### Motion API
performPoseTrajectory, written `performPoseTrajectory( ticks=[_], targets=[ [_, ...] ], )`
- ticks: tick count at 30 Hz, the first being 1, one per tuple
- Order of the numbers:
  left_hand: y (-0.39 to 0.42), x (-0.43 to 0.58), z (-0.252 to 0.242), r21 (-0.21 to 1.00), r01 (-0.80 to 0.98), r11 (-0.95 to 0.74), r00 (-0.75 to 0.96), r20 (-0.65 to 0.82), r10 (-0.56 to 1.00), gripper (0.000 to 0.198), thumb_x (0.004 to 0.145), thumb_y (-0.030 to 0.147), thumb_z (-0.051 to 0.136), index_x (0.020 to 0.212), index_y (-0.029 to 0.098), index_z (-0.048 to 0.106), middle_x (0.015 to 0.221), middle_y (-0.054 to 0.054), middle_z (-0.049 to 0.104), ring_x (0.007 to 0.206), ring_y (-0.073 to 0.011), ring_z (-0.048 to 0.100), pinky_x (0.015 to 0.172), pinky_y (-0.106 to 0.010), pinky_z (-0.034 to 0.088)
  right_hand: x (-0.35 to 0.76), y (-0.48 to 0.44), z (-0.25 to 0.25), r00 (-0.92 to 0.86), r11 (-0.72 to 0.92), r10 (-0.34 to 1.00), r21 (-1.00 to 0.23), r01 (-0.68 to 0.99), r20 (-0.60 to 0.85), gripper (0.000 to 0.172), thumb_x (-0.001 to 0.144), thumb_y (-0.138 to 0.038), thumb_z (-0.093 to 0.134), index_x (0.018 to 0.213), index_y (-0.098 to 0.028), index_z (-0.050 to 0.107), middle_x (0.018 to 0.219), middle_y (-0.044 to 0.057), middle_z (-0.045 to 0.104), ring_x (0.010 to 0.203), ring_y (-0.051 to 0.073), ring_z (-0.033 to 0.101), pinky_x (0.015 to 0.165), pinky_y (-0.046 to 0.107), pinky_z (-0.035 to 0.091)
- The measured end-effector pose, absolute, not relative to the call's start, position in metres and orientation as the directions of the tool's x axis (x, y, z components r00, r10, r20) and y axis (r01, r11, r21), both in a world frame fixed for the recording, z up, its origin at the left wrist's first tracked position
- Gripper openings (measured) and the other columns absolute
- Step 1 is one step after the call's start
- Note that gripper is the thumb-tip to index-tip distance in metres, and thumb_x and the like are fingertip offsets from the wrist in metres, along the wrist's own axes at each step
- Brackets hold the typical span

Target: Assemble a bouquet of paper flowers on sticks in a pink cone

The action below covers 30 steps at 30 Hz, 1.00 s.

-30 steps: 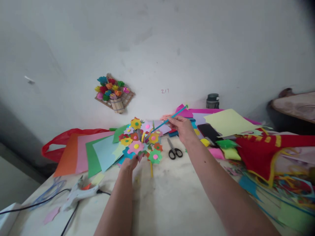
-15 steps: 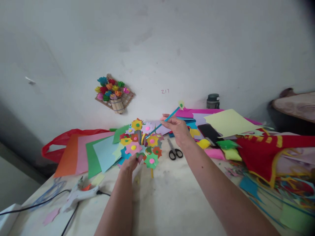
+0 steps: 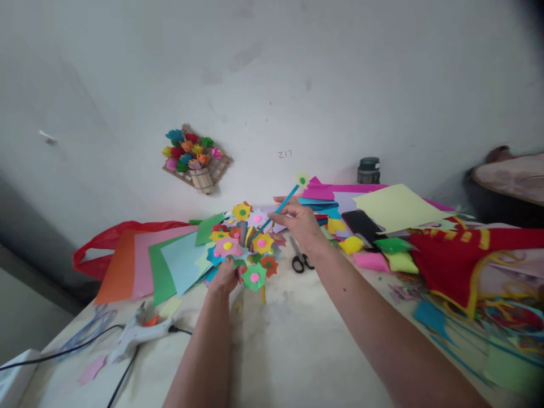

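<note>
My left hand (image 3: 224, 279) is closed around the lower side of a bunch of colourful paper flowers (image 3: 227, 246), its fingertips partly hidden by the petals. Between the thumb and fingers of my right hand (image 3: 302, 226) is a paper flower with a blue stem (image 3: 290, 198). Its pale yellow head with a green centre points up and to the right, while the stem's lower end reaches in among the bunch. A yellow strip (image 3: 263, 294) sticks out below the bunch. Black-handled scissors (image 3: 299, 263) lie beside my right wrist.
A white glue gun (image 3: 138, 337) with a black cord lies front left. Coloured paper sheets (image 3: 140, 263) and a red bag (image 3: 96, 243) are at the left. At the right are a phone (image 3: 360, 226), small coloured packets (image 3: 372, 262), red cloth (image 3: 446, 266) and paper scraps.
My right hand has moved slightly left and down with the blue-stemmed flower, bringing the stem deeper into the bunch. The bunch has tilted a little; my left hand still holds it.
</note>
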<state>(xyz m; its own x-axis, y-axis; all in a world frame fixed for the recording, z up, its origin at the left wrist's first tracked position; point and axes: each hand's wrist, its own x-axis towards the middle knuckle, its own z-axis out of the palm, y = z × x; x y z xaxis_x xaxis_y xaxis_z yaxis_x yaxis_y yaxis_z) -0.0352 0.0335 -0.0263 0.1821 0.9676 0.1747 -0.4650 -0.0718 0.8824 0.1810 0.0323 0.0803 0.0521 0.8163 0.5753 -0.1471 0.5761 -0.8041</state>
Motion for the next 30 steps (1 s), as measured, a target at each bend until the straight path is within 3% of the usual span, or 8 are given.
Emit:
performPoseTrajectory(
  ticks=[7, 13, 19, 30],
  targets=[
    [0.024, -0.029, -0.014, 0.885, -0.454, -0.102, 0.172, 0.199, 0.965, 0.052, 0.043, 0.034, 0.086, 0.089, 0.02, 0.066, 0.075, -0.002, 0.072, 0.092, -0.0242, 0.066, 0.082, -0.031, 0.053, 0.182, 0.026, 0.085, -0.008, 0.58, 0.813, -0.812, -0.064, 0.582, 0.033, 0.064, -0.044, 0.072, 0.049, -0.019, 0.057, 0.11, 0.007, 0.06, 0.106, 0.022, 0.055, 0.097, 0.039, 0.036],
    [0.024, -0.029, -0.015, 0.887, -0.456, -0.076, 0.188, 0.18, 0.966, 0.056, 0.043, 0.034, 0.086, 0.094, 0.02, 0.065, 0.086, -0.003, 0.072, 0.096, -0.0253, 0.065, 0.083, -0.033, 0.053, 0.181, 0.022, 0.087, -0.039, 0.585, 0.81, -0.811, -0.026, 0.585, 0.03, 0.062, -0.043, 0.074, 0.052, -0.019, 0.06, 0.113, 0.008, 0.059, 0.11, 0.022, 0.053, 0.099, 0.037, 0.034],
    [0.023, -0.029, -0.014, 0.907, -0.417, -0.058, 0.183, 0.146, 0.972, 0.053, 0.035, 0.038, 0.087, 0.08, 0.02, 0.066, 0.075, -0.003, 0.072, 0.095, -0.028, 0.065, 0.08, -0.035, 0.054, 0.178, 0.026, 0.083, -0.053, 0.585, 0.808, -0.81, -0.04, 0.586, 0.024, 0.06, -0.042, 0.075, 0.057, -0.02, 0.066, 0.112, 0.006, 0.06, 0.107, 0.021, 0.055, 0.099, 0.039, 0.035],
    [0.024, -0.03, -0.017, 0.902, -0.427, -0.062, 0.179, 0.152, 0.972, 0.055, 0.037, 0.036, 0.087, 0.085, 0.02, 0.064, 0.084, -0.005, 0.072, 0.097, -0.0278, 0.063, 0.082, -0.036, 0.053, 0.169, 0.026, 0.077, -0.05, 0.566, 0.823, -0.824, -0.016, 0.566, 0.027, 0.06, -0.04, 0.074, 0.05, -0.021, 0.058, 0.112, 0.005, 0.059, 0.106, 0.024, 0.055, 0.091, 0.039, 0.043]
  ],
)
